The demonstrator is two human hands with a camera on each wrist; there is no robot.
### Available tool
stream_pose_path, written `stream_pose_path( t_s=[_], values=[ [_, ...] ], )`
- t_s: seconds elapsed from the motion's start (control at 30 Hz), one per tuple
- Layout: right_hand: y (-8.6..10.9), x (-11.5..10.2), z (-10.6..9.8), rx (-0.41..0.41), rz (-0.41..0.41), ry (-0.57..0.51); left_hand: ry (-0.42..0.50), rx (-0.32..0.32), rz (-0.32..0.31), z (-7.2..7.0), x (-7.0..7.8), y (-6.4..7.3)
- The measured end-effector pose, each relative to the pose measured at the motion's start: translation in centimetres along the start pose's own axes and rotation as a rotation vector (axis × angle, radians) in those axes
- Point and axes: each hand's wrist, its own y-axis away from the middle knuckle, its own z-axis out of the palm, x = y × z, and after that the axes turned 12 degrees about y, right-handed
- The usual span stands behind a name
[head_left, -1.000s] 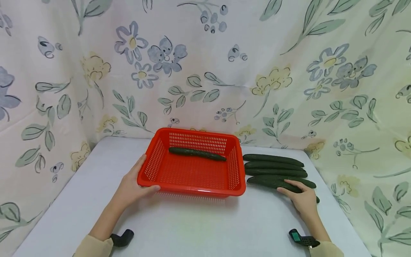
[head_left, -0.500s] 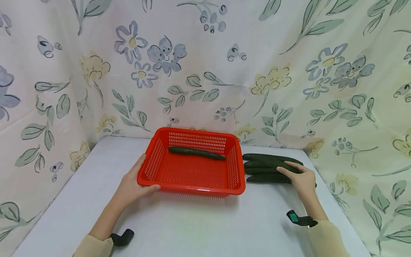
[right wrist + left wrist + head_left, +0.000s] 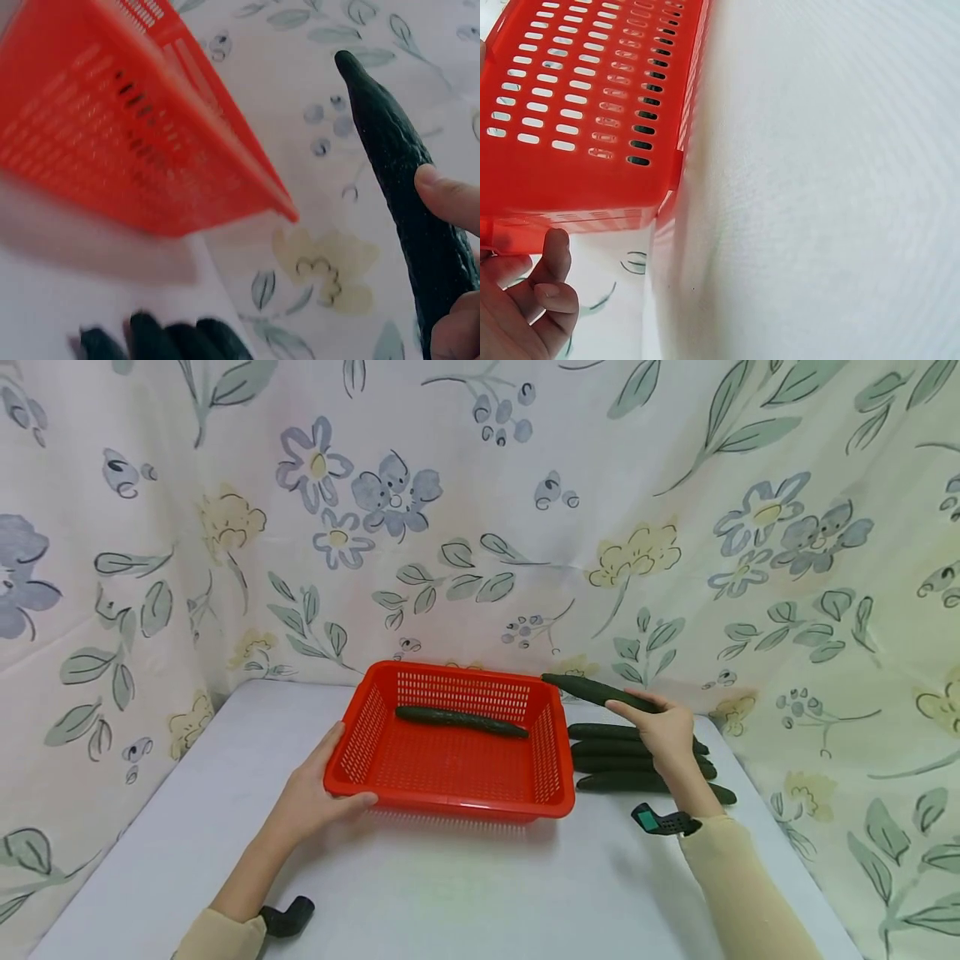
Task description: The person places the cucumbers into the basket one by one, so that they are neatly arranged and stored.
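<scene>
My right hand grips a dark green cucumber near its right end, raised above the table. Its far tip overlaps the basket's right back corner in the head view. The right wrist view shows the thumb pressed along the cucumber, with the basket wall beside it. At the front left corner of the red slotted basket, my left hand holds the rim, thumb at the front. Bent fingers show below the corner in the left wrist view. One cucumber lies inside along the back.
Several cucumbers lie side by side on the white table, right of the basket. A floral curtain hangs behind the table and along its sides. Each wrist wears a black strapped device.
My right hand has lifted the front cucumber off the row and carried it up, back and left toward the basket. My left hand and the basket have stayed in place.
</scene>
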Motion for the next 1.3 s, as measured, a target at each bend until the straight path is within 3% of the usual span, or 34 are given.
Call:
stream_pose_path(
  t_s=[0.37,0.7,1.1,1.3],
  values=[
    [-0.5,-5.6,3.9,-0.054,-0.131,-0.061,0.024,0.012,-0.024,0.5,0.4,-0.1],
    [0.2,-10.5,8.0,-0.116,-0.144,-0.117,0.026,0.014,-0.045,0.6,0.7,-0.5],
    [0.9,-13.3,13.8,-0.13,-0.238,-0.134,0.036,0.004,-0.041,0.5,0.2,-1.0],
    [1.4,-13.8,16.3,-0.161,-0.195,-0.144,0.025,0.005,-0.025,0.6,0.0,-0.9]
  ],
)
